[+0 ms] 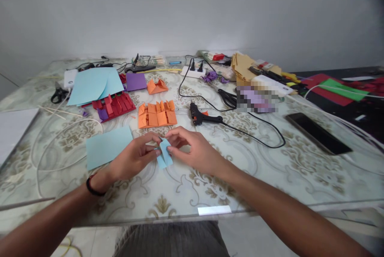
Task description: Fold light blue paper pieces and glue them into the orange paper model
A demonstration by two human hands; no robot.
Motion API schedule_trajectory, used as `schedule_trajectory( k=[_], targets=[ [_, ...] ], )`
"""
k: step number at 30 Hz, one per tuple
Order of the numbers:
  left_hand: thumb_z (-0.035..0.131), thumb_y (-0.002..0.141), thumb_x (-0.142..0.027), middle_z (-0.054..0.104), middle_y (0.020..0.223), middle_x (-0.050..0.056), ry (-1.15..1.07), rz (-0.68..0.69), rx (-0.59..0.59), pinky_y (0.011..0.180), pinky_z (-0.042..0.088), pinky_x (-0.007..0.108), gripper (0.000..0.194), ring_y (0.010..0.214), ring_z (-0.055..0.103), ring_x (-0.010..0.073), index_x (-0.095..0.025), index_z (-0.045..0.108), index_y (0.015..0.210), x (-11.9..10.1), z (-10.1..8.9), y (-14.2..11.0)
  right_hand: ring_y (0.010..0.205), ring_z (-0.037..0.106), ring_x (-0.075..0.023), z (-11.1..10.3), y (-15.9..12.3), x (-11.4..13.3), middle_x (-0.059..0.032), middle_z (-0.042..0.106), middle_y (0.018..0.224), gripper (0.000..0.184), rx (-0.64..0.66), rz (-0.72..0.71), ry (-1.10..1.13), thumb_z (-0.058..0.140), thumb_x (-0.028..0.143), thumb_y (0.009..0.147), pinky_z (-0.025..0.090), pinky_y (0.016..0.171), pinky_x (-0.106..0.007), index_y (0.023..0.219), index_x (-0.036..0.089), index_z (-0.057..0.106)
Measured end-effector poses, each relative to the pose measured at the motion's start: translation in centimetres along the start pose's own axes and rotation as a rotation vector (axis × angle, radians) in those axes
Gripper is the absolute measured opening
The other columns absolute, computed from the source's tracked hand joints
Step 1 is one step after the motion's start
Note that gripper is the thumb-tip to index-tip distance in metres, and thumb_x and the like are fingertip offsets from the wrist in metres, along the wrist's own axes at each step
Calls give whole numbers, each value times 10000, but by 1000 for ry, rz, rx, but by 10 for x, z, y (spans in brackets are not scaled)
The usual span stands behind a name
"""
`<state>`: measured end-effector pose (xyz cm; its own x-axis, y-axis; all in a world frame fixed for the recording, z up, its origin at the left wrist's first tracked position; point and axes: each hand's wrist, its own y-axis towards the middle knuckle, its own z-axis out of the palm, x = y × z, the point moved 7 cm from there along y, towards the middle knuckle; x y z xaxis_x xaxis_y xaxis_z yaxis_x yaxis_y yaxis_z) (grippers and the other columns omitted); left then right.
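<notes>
Between my two hands is a small light-blue folded paper (164, 154), creased down its length and held above the table. My left hand (135, 154) pinches its left side with thumb and fingers. On the right side, my right hand (189, 145) grips it the same way; some fingertips are hidden behind the paper. A flat light-blue sheet (108, 145) lies beside my left hand. Just beyond the hands sits a folded orange paper piece (157, 114) with raised flaps. A black glue gun (201, 116) rests on its side past my right hand.
Red folded paper (115, 106), light-blue sheets (93, 85) and a purple square (135, 81) lie at the back left. Black-handled scissors (228, 98), a power strip (193, 72) and loose cables are behind the glue gun. A phone (318, 132) lies at the right.
</notes>
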<state>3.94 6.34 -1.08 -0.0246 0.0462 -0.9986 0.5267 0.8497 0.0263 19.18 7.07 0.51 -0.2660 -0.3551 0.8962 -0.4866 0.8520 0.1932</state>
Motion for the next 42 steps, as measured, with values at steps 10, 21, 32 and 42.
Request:
schedule_trajectory(
  k=[10,21,32,42],
  targets=[
    [659,951,-315,646,1091,104,264,74,-87,733,616,325,195,935,674,204,-173,659,817,-10,-12,0,715,641,-131,-8,-1,8,21,664,807,232,-85,-97,-83,624,146,891,539,722,-265,1103,240,616],
    [689,941,-341,652,938,35,82,-24,-122,607,583,268,184,679,659,127,-171,646,882,-4,-16,0,733,610,-145,-6,-2,14,-41,655,881,265,-76,-257,-179,529,103,917,491,679,-285,986,211,761],
    [813,846,-185,663,1183,89,137,164,49,802,639,326,362,1005,698,206,-269,742,1191,-20,-4,-4,832,673,-160,-15,0,15,-58,706,931,224,-99,-135,-83,536,138,946,545,719,-286,989,196,747],
    [756,910,-160,696,1096,54,85,218,-92,765,608,225,104,946,680,148,-233,776,981,-20,-16,-8,1044,681,-187,-12,-4,24,-82,696,1152,394,-50,-291,-19,636,58,831,606,841,-313,1183,224,697]
  ],
)
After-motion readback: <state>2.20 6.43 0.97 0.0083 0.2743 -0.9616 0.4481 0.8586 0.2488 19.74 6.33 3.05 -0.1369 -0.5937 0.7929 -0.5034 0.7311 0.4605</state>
